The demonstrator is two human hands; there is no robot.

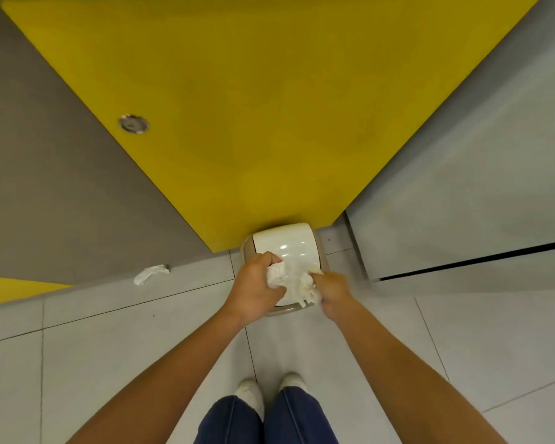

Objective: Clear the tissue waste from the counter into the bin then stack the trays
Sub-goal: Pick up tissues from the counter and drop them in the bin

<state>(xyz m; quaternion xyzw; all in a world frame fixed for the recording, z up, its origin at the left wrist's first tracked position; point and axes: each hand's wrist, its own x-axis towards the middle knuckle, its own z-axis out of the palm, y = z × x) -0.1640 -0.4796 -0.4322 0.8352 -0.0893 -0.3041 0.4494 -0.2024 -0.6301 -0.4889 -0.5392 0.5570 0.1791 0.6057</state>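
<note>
A small bin [290, 243] with a glossy white swing lid stands on the tiled floor against a yellow wall panel. Both my hands hover over its near side. My left hand [253, 283] is closed around a crumpled white tissue wad [276, 274]. My right hand [332, 288] grips a second, looser bunch of white tissue [306, 288] that hangs over the lid's front edge. The lid looks shut under the tissues. No trays or counter are in view.
A stray piece of white tissue [150, 273] lies on the floor by the grey wall base at left. A round metal fitting [133, 124] sits on the yellow panel. A pale grey cabinet [462, 203] stands to the right. My white shoes [269, 392] are on the tiles below.
</note>
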